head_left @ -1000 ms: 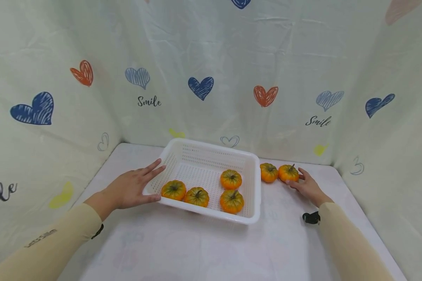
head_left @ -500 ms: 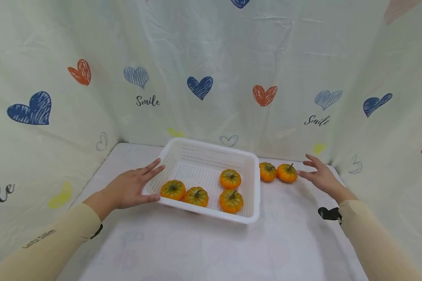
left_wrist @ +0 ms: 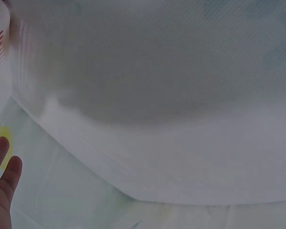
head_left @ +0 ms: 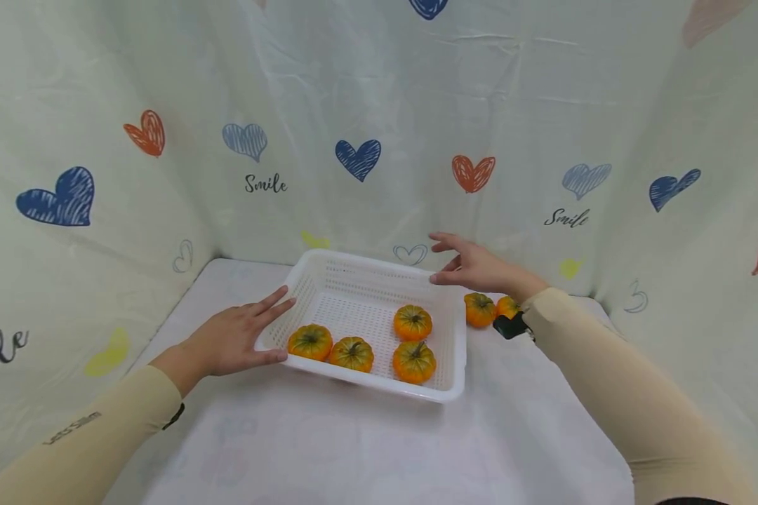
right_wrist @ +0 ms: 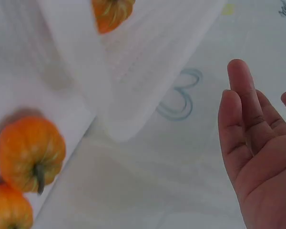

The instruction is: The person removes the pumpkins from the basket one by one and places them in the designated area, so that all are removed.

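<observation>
A white slotted basket (head_left: 461, 351) sits mid-table and holds several small orange pumpkins, such as one near its left end (head_left: 311, 341) and one at the front right (head_left: 414, 361). My left hand (head_left: 240, 337) rests flat against the basket's left rim, fingers straight. My right hand (head_left: 474, 266) hovers open above the basket's far right corner, holding nothing. Two more pumpkins (head_left: 479, 309) (head_left: 507, 306) lie on the table just right of the basket; my right wrist partly hides the right-hand one. In the right wrist view, the open palm (right_wrist: 257, 157) is above the table beside the basket corner (right_wrist: 86, 71) and the outside pumpkins (right_wrist: 31, 152).
A white cloth covers the table (head_left: 354, 449). Pale curtains printed with hearts (head_left: 360, 158) close in the back and both sides. A black wrist strap (head_left: 510, 326) shows on my right arm. The left wrist view shows only cloth and my fingertips (left_wrist: 2, 186).
My right hand has left the two outside pumpkins, swinging up and left to above the basket's far right corner. The left hand and all pumpkins have stayed put.
</observation>
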{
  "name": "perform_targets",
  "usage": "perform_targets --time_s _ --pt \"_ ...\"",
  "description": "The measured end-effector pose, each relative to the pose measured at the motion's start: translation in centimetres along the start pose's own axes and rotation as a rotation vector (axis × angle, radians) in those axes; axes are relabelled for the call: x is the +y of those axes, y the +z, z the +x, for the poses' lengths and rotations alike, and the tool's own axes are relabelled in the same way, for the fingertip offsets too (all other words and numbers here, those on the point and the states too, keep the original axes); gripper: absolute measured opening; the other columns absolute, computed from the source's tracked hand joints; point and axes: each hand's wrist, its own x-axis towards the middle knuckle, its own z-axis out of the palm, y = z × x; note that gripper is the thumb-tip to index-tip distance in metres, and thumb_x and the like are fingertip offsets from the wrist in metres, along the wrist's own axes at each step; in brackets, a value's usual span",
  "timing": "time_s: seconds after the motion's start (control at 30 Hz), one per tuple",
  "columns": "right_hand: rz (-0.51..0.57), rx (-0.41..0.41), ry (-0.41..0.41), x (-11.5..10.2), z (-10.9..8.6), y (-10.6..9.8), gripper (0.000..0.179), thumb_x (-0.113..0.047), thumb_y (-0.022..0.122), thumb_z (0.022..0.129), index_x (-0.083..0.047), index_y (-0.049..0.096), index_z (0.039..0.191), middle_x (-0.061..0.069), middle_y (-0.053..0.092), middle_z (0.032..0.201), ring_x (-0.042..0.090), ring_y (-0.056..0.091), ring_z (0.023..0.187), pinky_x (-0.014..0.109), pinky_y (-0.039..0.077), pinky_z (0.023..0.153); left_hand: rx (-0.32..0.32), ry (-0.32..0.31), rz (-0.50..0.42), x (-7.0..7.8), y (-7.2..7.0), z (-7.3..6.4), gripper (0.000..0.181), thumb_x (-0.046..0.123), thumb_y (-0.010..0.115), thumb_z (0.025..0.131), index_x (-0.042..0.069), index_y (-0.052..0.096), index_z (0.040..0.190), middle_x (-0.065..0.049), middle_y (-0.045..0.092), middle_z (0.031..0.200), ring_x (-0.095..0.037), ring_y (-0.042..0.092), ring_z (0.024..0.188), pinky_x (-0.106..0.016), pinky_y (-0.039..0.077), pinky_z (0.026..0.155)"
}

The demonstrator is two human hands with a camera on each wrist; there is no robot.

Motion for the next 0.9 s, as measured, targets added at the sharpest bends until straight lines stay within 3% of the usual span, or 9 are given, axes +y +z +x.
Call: perform_targets --time_s 0.2,0.37,0.6,0.9 --pt "0.016 -0.174 -0.02 -3.1 4.0 3.9 0.086 -0.034 0.076 0.09 -0.027 0.026 0.158 0.01 0.041 0.152 0.022 0.063 0.111 0.036 0.055 0.089 -0.005 -0.002 0.0 0.0 0.1 0.2 0.096 0.08 0.041 0.087 0.021 0.023 0.16 -0.003 0.011 0.167 -0.034 0.046 0.135 -0.058 0.041 0.103" --pt "0.034 -0.255 -0.027 -4.0 5.8 6.8 0.082 -0.033 0.077 0.089 -0.029 0.03 0.157 0.007 0.043 0.151 0.021 0.062 0.114 0.035 0.055 0.089 0.005 0.004 -0.014 0.1 0.1 0.2 0.095 0.079 0.043 0.087 0.02 0.025 0.16 -0.004 0.013 0.166 -0.035 0.048 0.134 -0.058 0.041 0.103" --pt "0.054 -0.34 -0.032 -3.6 6.5 9.8 0.077 -0.028 0.076 0.09 -0.028 0.035 0.155 0.007 0.046 0.148 0.02 0.061 0.114 0.038 0.053 0.093 0.001 0.001 -0.013 0.2 0.3 0.2 0.095 0.08 0.042 0.087 0.021 0.023 0.16 -0.003 0.012 0.167 -0.034 0.048 0.133 -0.057 0.042 0.103" --pt "0.083 -0.457 -0.035 -3.0 6.7 11.7 0.077 -0.022 0.078 0.087 -0.028 0.039 0.153 0.012 0.044 0.15 0.023 0.058 0.119 0.039 0.05 0.097 0.005 -0.009 -0.006 0.0 0.1 0.0 0.096 0.08 0.043 0.087 0.022 0.023 0.16 -0.004 0.012 0.167 -0.035 0.047 0.134 -0.058 0.042 0.102"
